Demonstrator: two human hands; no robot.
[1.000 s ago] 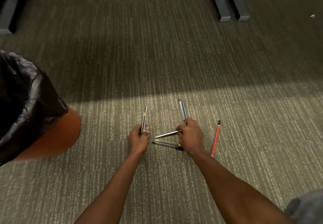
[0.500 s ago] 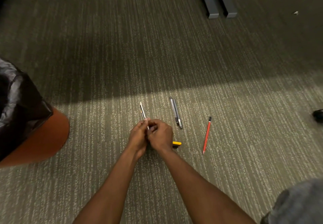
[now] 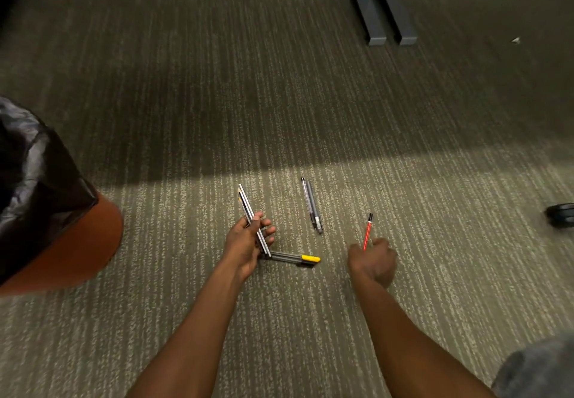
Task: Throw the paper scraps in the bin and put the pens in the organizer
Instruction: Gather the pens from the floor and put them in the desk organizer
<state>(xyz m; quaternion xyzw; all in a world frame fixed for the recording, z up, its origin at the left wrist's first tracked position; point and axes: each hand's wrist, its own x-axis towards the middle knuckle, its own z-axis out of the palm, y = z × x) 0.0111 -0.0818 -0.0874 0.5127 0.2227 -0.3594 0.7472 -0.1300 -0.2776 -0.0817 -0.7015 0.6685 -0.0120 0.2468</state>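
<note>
My left hand (image 3: 247, 242) grips a small bundle of grey pens (image 3: 248, 208) that sticks up past the fingers. A pen with a yellow cap (image 3: 295, 258) lies on the carpet just right of that hand. Two grey pens (image 3: 312, 205) lie side by side further up. My right hand (image 3: 374, 259) is curled over the lower end of a red pen (image 3: 368, 230), fingers closing on it. An orange bin with a black liner (image 3: 46, 205) stands at the left edge. A small white paper scrap (image 3: 515, 40) lies far right. No organizer is in view.
Two grey metal furniture legs (image 3: 388, 12) stand on the carpet at the top right. A dark shoe-like object (image 3: 560, 214) sits at the right edge. Grey fabric (image 3: 540, 373) fills the bottom right corner.
My hands met and a pen passed into the left hand's bundle. My right hand then swung right to the red pen.
</note>
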